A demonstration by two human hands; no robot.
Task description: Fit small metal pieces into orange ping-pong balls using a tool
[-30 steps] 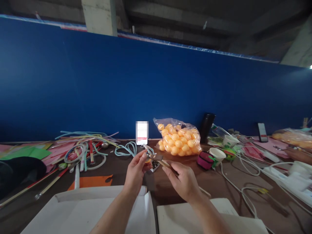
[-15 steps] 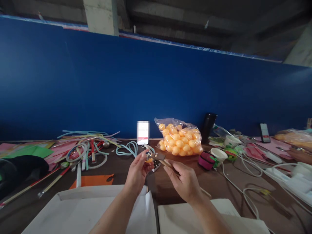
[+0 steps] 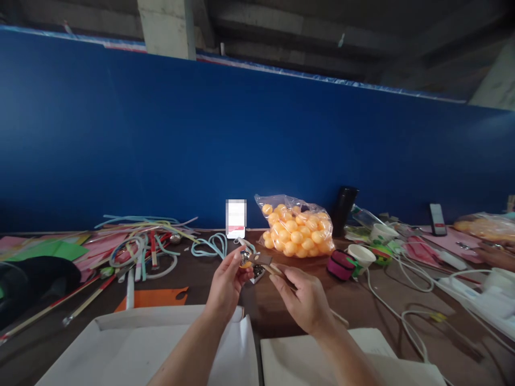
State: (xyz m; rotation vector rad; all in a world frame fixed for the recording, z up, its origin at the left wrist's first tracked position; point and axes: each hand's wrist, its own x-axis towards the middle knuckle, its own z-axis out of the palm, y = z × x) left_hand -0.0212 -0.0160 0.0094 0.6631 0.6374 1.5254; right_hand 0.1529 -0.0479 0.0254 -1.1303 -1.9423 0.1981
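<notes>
In the middle of the head view my left hand [image 3: 226, 281] is closed, its fingertips pinching a small shiny silver, rounded piece [image 3: 244, 258] with an orange patch at its lower edge. My right hand [image 3: 306, 297] grips the light, wood-coloured handle [image 3: 277, 269] of a small tool. The tool's flat, dark brown head [image 3: 260, 259] points left and meets or overlaps the silver piece; actual contact I cannot tell. Just below the head, partly hidden by my fingers, a small white container [image 3: 257, 275] holds dark, shiny bits.
Behind my hands stand a clear bag of orange balls [image 3: 298, 233] and a propped phone [image 3: 235, 219]. Tubes and coloured paper [image 3: 56, 250] lie left. White boxes [image 3: 161, 343] are near me. Right are a paper cup [image 3: 361, 255], cables, a power strip [image 3: 475, 297] and another person's hand [image 3: 493, 253].
My hands and the tool stay almost still; the tool's head has shifted very slightly. At the far right, the other person's hand has moved a little.
</notes>
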